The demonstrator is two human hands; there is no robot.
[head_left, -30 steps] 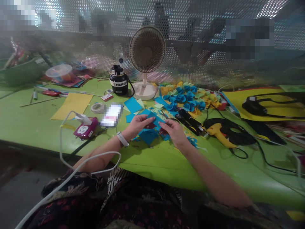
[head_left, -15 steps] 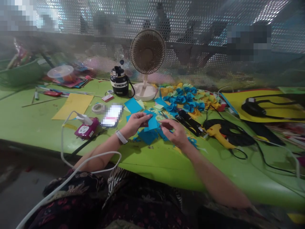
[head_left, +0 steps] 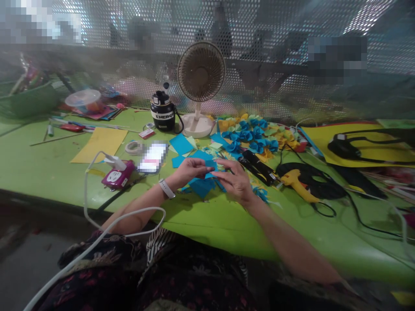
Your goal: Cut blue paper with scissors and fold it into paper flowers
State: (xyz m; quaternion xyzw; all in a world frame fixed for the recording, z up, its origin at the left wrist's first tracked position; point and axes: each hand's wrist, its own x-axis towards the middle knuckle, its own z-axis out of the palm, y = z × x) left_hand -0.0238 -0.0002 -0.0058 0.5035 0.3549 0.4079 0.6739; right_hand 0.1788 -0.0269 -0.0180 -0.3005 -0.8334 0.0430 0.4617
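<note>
Between my two hands is a small piece of blue paper [head_left: 210,164], partly hidden by the fingers. My left hand [head_left: 192,170] pinches its left side between thumb and fingers. At its right edge, the thumb and forefinger of my right hand [head_left: 236,179] close on the paper, the other fingers loosely bent. Below the hands lies a larger blue paper sheet [head_left: 201,187] on the green table, with paper scraps around it. Another blue sheet [head_left: 180,144] rests beyond my left hand. Past the hands sits a pile of blue and yellow paper flowers [head_left: 251,134].
A yellow glue gun [head_left: 298,185] and a black-handled tool [head_left: 258,167] lie right of my hands. To the left are a phone [head_left: 152,158], a tape roll [head_left: 132,147] and a purple power socket [head_left: 118,175]. Behind stand a fan [head_left: 201,71] and a black bottle [head_left: 162,113].
My right hand has moved in toward the left hand, and its fingers have come to the blue paper. The left hand has shifted slightly right and down, and the paper shows less.
</note>
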